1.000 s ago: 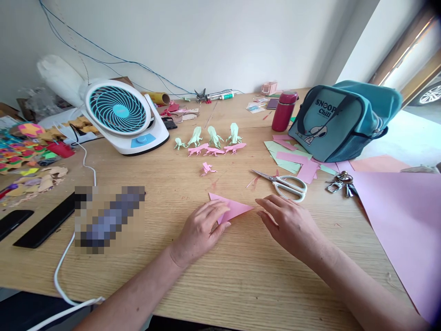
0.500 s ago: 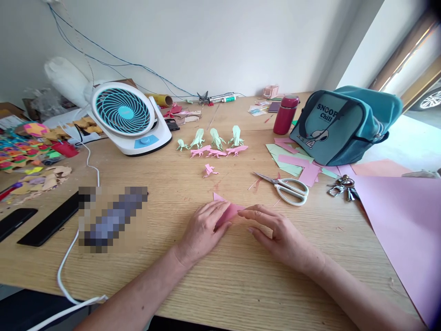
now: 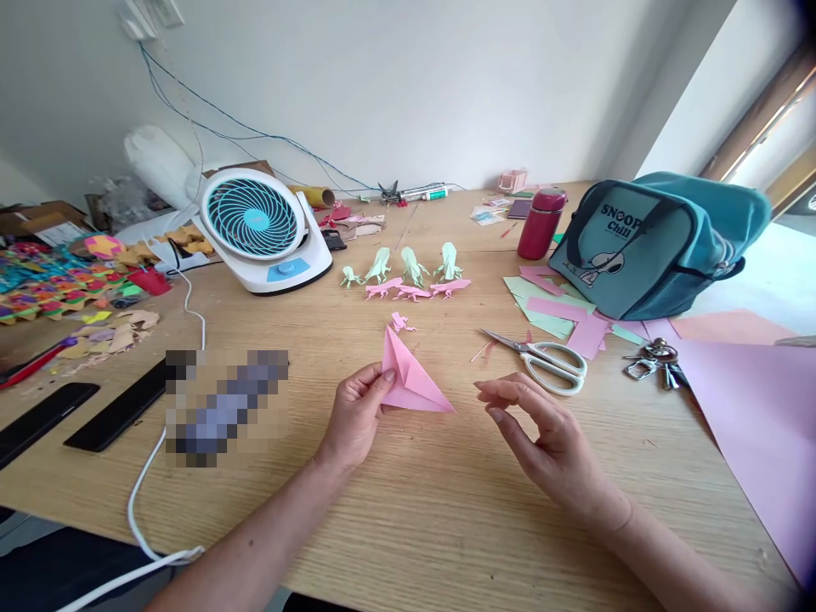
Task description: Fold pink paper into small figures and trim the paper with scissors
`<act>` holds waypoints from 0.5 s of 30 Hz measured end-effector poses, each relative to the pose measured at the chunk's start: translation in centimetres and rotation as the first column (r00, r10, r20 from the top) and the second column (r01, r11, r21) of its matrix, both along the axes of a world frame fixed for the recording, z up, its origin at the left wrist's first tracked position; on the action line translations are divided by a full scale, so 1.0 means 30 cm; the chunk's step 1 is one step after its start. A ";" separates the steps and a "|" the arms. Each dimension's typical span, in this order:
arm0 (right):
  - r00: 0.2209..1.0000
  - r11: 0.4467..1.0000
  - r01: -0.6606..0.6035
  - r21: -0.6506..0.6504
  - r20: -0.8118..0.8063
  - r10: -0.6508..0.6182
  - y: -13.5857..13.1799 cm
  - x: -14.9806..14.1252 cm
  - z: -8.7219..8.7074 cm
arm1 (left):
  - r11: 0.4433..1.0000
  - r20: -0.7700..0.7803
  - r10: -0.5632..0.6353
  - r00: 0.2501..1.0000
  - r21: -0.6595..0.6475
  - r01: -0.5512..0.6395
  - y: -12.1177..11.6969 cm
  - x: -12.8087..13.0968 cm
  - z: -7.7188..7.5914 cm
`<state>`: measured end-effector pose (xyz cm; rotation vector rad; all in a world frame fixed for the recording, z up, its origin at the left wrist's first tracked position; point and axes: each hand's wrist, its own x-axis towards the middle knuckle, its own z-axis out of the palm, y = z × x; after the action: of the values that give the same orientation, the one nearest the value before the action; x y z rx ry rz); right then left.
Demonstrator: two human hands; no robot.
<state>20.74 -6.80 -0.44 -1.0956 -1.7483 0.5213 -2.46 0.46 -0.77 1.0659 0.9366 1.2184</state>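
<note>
A folded pink sheet of origami paper (image 3: 413, 379), triangular with a raised crease in its middle, is pinched at its left side by my left hand (image 3: 358, 406). The thumb lies on top of the paper and the other fingers are mostly hidden behind it. My right hand (image 3: 549, 442) hovers to the right of the paper, apart from it, with thumb and fingers spread and nothing between them. Just behind the paper lies a small pink folded figure (image 3: 401, 321). White-handled scissors (image 3: 553, 367) rest beyond my right hand.
Green folded paper figures (image 3: 414, 266) and pink ones (image 3: 411, 292) stand in rows farther back. A white fan (image 3: 268, 229) is at the back left. Paper scraps (image 3: 561, 314), a red flask (image 3: 541, 225), a teal bag (image 3: 663, 246) and keys (image 3: 656, 361) are at right.
My left hand has turned and raised the pink paper, so its folded face shows. My right hand has drawn away from it to the right. The view has shifted slightly.
</note>
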 end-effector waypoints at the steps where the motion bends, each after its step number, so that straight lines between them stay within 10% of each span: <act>1: 1.000 1.000 0.009 -0.009 0.011 -0.009 -0.001 0.000 -0.001 | 0.997 0.070 -0.038 0.997 -0.063 0.042 -0.002 0.004 0.003; 7: 0.998 0.976 0.000 -0.219 0.054 0.012 0.000 -0.005 -0.004 | 0.956 0.120 -0.227 0.966 -0.161 0.245 -0.035 0.025 0.011; 15: 0.986 0.900 -0.136 -0.414 0.032 0.163 0.004 -0.032 -0.013 | 0.927 -0.109 -0.359 0.927 0.075 0.368 -0.059 0.021 0.010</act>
<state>19.77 -6.69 -0.82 -1.2824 -1.8371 0.9944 -1.82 -1.32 -0.47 1.3164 0.7147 0.9159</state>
